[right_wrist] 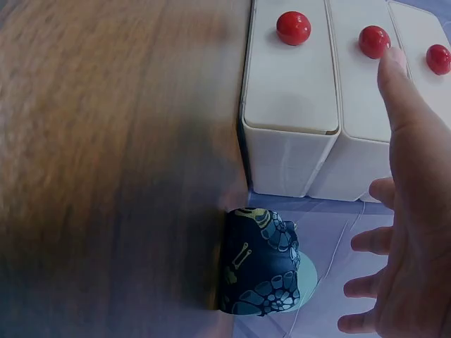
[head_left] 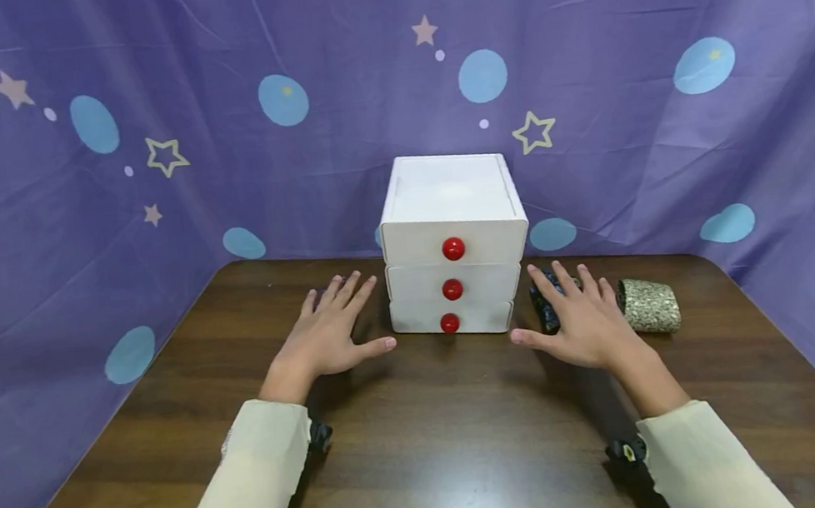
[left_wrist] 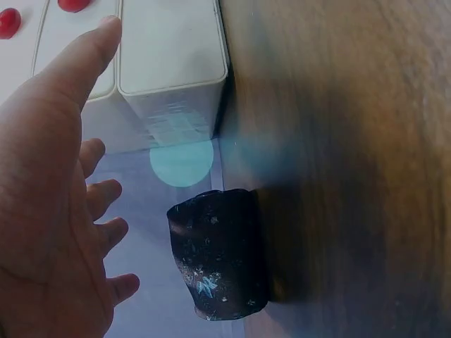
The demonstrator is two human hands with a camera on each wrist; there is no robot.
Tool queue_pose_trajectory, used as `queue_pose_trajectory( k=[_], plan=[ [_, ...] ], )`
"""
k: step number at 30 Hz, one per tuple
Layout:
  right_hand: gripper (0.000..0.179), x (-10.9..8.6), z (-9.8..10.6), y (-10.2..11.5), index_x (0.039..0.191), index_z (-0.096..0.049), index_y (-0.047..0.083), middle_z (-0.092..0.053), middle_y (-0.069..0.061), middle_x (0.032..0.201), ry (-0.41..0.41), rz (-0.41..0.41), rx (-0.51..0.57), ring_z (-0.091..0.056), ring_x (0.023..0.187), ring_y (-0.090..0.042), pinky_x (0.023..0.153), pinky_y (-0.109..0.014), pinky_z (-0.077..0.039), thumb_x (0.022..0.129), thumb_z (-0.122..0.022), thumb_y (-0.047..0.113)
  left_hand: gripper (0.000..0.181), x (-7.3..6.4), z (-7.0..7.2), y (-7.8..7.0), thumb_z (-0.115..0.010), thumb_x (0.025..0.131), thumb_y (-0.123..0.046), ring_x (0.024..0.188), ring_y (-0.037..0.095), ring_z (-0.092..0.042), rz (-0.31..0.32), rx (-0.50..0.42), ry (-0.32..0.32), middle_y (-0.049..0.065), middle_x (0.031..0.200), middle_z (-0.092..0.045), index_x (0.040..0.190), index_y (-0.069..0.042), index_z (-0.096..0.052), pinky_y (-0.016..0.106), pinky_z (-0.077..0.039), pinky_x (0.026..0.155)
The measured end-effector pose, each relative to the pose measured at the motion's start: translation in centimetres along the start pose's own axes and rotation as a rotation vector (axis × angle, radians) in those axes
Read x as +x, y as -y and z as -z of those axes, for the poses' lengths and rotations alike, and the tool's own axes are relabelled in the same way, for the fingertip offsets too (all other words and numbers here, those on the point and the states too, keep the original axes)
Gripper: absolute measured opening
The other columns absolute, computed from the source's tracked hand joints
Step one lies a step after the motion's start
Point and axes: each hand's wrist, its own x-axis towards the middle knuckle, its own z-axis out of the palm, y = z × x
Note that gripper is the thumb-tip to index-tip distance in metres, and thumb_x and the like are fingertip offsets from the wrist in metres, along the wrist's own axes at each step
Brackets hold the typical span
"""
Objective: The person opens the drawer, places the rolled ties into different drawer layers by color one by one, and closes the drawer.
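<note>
A white cabinet [head_left: 456, 185] with three stacked drawers stands at the back of the table, each drawer front bearing a red round knob [head_left: 454, 249]. Left of it my left hand [head_left: 329, 330] hovers palm down with fingers spread, holding nothing. On the right my right hand [head_left: 585, 322] is spread in the same way, also with nothing in it. Beyond the left hand lies a dark bundle with a floral print [left_wrist: 218, 257], mostly covered by that hand in the head view. A dark bundle with grey flower shapes [right_wrist: 261, 264] lies beyond the right hand, partly hidden in the head view.
To the right of my right hand lies a speckled gold-and-black cylinder-shaped thing [head_left: 650, 306]. The brown wooden table [head_left: 445, 451] reaches back to a purple curtain [head_left: 351, 26] with stars and blue ovals. It encloses the left, back and right sides.
</note>
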Motion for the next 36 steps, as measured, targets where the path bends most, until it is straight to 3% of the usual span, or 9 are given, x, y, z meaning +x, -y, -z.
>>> queue_pose_trajectory(
  k=[10,16,20,25,30,36],
  plan=[
    [0.110,0.2,0.1,-0.3,0.167,-0.008,0.024,-0.014,-0.028,0.167,0.016,0.013,0.022,-0.011,0.147,-0.061,0.111,-0.081,-0.010,0.086,-0.051,0.084,0.104,-0.2,0.2,-0.1,-0.048,0.088,-0.084,0.157,0.035,-0.006,0.001,0.006,0.001,0.009,0.172,-0.009,0.166,-0.027,-0.008,0.064,-0.004,0.123],
    [0.102,0.6,0.3,-0.7,0.166,-0.011,0.020,-0.014,-0.028,0.166,-0.002,0.030,0.063,-0.015,0.147,-0.060,0.113,-0.078,-0.012,0.092,-0.057,0.072,0.098,0.3,0.5,0.4,-0.045,0.091,-0.082,0.156,0.033,-0.013,-0.027,-0.045,-0.042,0.009,0.170,-0.019,0.166,-0.027,-0.014,0.062,-0.008,0.123],
    [0.095,0.9,0.7,-0.9,0.166,-0.014,0.016,-0.018,-0.028,0.165,-0.046,0.043,0.079,-0.020,0.145,-0.059,0.111,-0.078,-0.018,0.096,-0.056,0.067,0.092,1.0,1.0,0.5,-0.042,0.096,-0.077,0.154,0.037,-0.021,-0.051,-0.110,-0.100,0.010,0.168,-0.026,0.165,-0.023,-0.019,0.063,-0.015,0.122],
    [0.092,1.1,1.2,-1.3,0.165,-0.015,0.012,-0.023,-0.031,0.163,-0.114,0.052,0.125,-0.025,0.142,-0.059,0.110,-0.077,-0.022,0.099,-0.055,0.063,0.078,1.9,1.8,0.3,-0.040,0.103,-0.065,0.150,0.036,-0.029,-0.088,-0.256,-0.206,0.011,0.165,-0.032,0.164,-0.018,-0.026,0.060,-0.024,0.120],
    [0.087,1.4,1.8,-1.6,0.164,-0.021,0.011,-0.031,-0.028,0.160,-0.227,0.065,0.164,-0.033,0.138,-0.056,0.109,-0.074,-0.026,0.100,-0.059,0.056,0.071,3.1,2.7,-0.1,-0.035,0.107,-0.061,0.146,0.034,-0.037,-0.126,-0.389,-0.347,0.014,0.159,-0.041,0.160,-0.014,-0.036,0.055,-0.030,0.119],
    [0.080,2.4,2.8,-1.0,0.161,-0.030,0.006,-0.041,-0.028,0.153,-0.386,0.122,0.178,-0.041,0.131,-0.057,0.105,-0.074,-0.032,0.100,-0.065,0.045,0.064,4.4,3.5,-0.3,-0.037,0.109,-0.053,0.127,0.032,-0.055,-0.140,-0.512,-0.461,0.017,0.140,-0.057,0.153,-0.008,-0.045,0.049,-0.045,0.108]
  ],
)
